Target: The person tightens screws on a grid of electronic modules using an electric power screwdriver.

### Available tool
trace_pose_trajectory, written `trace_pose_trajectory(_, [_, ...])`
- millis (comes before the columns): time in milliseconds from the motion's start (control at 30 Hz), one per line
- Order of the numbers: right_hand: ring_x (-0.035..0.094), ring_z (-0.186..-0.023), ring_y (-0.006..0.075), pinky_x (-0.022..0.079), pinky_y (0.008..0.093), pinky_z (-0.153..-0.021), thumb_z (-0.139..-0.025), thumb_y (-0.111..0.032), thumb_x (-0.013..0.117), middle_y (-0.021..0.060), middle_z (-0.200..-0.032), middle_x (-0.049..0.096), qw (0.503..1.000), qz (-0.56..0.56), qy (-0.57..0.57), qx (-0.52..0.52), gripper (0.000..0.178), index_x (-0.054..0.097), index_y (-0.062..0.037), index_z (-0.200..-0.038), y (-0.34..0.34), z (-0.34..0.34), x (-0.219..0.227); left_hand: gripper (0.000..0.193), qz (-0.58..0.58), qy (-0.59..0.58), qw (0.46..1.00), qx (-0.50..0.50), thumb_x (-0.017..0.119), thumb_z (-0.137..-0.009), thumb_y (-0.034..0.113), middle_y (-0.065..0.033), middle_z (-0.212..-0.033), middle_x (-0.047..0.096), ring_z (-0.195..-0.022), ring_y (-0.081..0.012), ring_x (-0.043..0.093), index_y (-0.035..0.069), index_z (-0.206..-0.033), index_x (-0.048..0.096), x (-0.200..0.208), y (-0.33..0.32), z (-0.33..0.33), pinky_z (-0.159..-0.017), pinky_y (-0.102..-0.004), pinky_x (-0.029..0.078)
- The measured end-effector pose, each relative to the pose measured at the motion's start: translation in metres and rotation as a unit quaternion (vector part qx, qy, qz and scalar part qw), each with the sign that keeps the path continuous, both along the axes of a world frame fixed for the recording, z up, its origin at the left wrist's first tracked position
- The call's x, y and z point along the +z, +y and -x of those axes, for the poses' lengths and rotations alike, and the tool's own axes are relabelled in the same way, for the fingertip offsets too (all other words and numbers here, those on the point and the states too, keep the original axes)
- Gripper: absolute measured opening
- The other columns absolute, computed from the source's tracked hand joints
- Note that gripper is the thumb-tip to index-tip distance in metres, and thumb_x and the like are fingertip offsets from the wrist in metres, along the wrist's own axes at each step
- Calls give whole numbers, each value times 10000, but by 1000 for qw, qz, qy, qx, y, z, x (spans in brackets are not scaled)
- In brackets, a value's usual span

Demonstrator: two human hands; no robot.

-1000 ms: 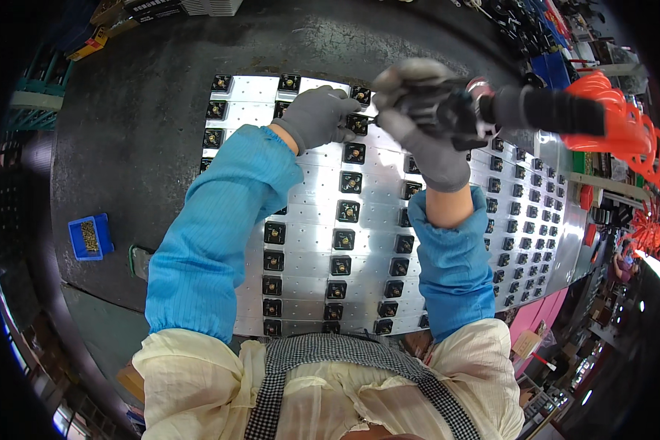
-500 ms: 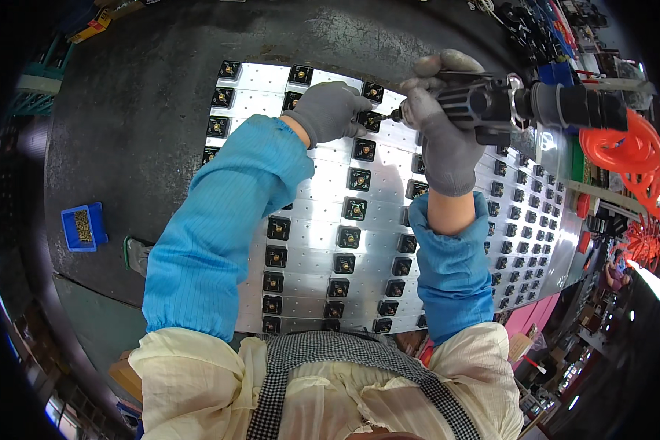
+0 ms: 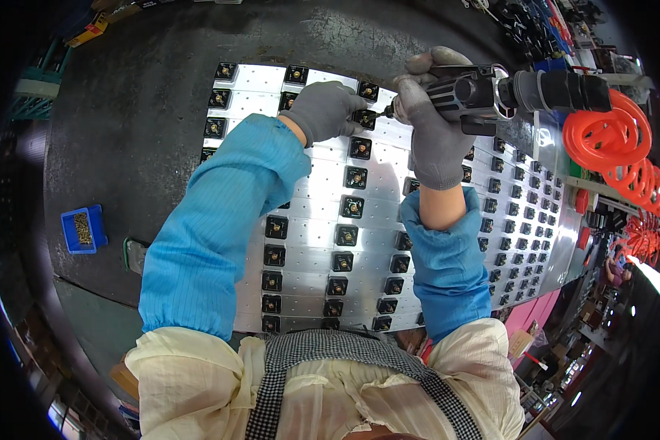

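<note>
My right hand, in a grey work glove, is wrapped round a black-and-grey power screwdriver lying nearly level. Its bit points left and meets a black square block near the far edge of the perforated metal panels. On the block's left side the gloved fingers of my left hand grip its edge; the fingertips are partly hidden. Brass-coloured centres show in the neighbouring blocks, such as the black block just nearer to me.
Rows of black blocks cover more panels at the right. A blue bin of small brass-coloured parts stands on the dark table at left. An orange coiled hose hangs at the far right.
The screwdriver and my right hand have shifted slightly left and nearer to me. My left hand stays at the same block, and the whole view has moved a little.
</note>
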State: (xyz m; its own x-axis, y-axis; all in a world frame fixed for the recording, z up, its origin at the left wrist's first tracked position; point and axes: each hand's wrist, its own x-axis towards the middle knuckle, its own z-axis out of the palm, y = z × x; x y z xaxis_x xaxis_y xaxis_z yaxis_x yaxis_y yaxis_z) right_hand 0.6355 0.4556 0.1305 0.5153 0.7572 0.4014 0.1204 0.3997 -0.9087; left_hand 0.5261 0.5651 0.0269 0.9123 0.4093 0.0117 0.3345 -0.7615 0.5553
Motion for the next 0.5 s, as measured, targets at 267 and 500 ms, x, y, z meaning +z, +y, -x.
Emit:
trace_pose_trajectory(267, [643, -833, 93, 559, 228, -708, -792, 77, 687, 67, -1006, 655, 999, 9, 33, 1, 405, 557, -34, -1159, 2, -8, -3, 469, 1, 4, 1000, 2, 792, -748, 306, -66, -993, 691, -908, -237, 652, 171, -1184, 686, 1, -1, -1, -817, -362, 524])
trace_pose_trajectory(500, [630, -754, 122, 505, 229, -549, -800, 129, 619, 131, -1013, 632, 1000, 13, -22, -7, 469, 506, 5, -1238, 4, -7, -1, 473, -1, -13, 1000, 8, 802, -734, 321, -71, -975, 689, -876, -240, 651, 170, -1169, 696, -2, -1, 0, -797, -369, 524])
